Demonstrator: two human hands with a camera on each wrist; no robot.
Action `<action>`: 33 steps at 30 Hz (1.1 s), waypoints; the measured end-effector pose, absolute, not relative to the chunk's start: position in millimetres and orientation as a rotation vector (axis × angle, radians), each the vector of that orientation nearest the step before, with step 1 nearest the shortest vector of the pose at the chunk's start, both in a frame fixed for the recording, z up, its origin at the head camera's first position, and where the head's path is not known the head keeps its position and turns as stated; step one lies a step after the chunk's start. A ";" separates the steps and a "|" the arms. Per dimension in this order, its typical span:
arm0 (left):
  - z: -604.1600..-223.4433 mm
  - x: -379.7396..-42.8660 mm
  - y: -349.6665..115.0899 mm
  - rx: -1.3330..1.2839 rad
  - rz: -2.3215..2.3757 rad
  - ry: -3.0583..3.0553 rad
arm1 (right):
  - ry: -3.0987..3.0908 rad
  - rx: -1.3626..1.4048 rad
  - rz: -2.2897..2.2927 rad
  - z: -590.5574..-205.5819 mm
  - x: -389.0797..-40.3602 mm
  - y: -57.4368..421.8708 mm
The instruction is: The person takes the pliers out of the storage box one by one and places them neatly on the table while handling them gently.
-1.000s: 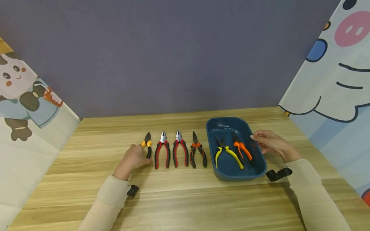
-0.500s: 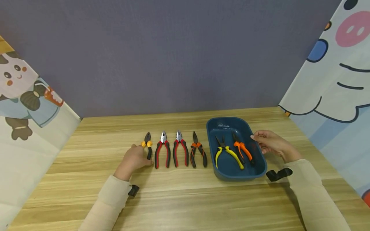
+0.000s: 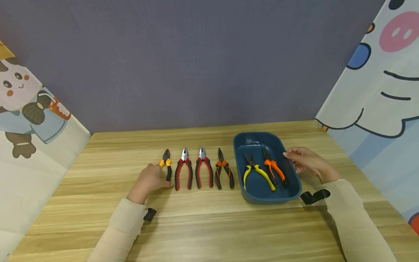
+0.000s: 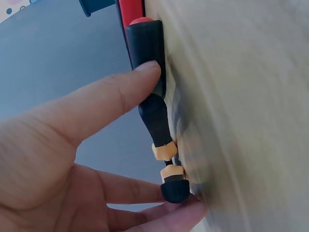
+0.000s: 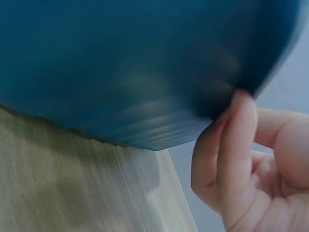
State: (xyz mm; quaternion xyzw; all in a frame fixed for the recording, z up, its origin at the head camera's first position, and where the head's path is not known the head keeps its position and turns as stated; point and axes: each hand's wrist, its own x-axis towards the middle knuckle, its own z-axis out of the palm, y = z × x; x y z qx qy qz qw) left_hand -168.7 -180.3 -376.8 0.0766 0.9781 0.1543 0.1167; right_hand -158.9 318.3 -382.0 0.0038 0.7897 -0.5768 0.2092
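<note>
My left hand (image 3: 151,183) is over the handles of the yellow-and-black pliers (image 3: 168,169) at the left end of a row on the table, hiding the left handle. In the left wrist view, its thumb lies by one black handle and its fingertips sit at the end of the other handle, so the pliers (image 4: 157,121) are between them. My right hand (image 3: 307,163) pinches the right rim of a dark blue plastic tub (image 3: 270,201). Inside the tub lie yellow-handled pliers (image 3: 263,173) and orange-handled pliers (image 3: 275,170); the right wrist view shows the tub's outer wall (image 5: 120,87) close up.
Two red-and-black pliers (image 3: 184,167) (image 3: 203,167) and orange-and-black long-nose pliers (image 3: 222,169) lie between the left hand and the tub, jaws pointing away. A grey panel (image 3: 203,65) stands behind the wooden table (image 3: 209,233), with cartoon-printed walls at both sides.
Almost nothing moves. The left hand stays at the yellow-and-black pliers and the right hand stays on the tub's rim; the whole view shifts by only a few pixels.
</note>
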 end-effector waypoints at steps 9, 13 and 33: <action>-372.1 -168.7 -184.1 0.193 0.480 2.831 | 2.202 0.009 -1.609 -382.7 -160.4 317.5; -365.5 -168.5 -182.6 0.170 0.520 2.810 | 2.205 0.003 -1.610 -381.3 -159.5 317.5; -316.9 -174.6 -131.4 0.367 0.487 2.870 | 2.211 -0.019 -1.608 -382.1 -159.2 318.5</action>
